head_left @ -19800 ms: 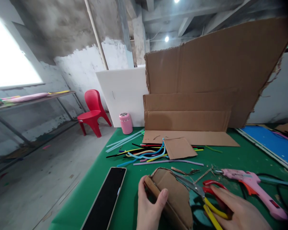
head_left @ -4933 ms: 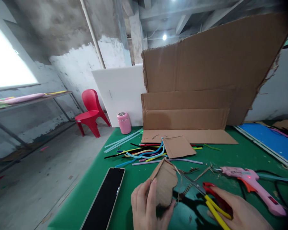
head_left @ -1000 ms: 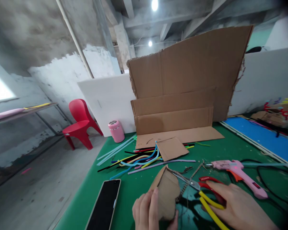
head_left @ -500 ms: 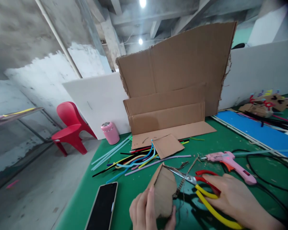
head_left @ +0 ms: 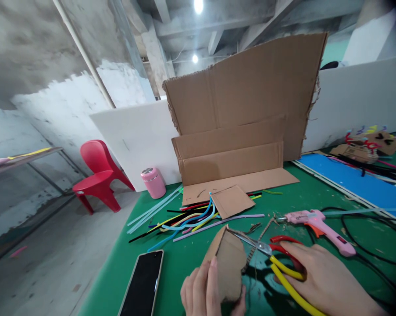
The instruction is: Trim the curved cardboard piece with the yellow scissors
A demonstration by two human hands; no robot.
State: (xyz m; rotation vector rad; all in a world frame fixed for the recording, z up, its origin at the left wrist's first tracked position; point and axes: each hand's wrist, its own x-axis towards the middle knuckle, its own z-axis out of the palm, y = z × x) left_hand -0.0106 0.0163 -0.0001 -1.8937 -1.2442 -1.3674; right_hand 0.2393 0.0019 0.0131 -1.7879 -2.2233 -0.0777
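To the right of the phone (head_left: 142,283), we hold the small cardboard piece (head_left: 230,267) clamped between the fingers and thumb of our left hand (head_left: 199,289). Our right hand (head_left: 321,272), farther right of the phone, is closed around the handles of the scissors (head_left: 263,249), their tips at the piece's top corner. We seem to be trimming its edge; the next move likely calls for steady support while the blades follow the outline. We cannot tell whether they bite. The piece is brown and bent, its right edge wavy and ragged.
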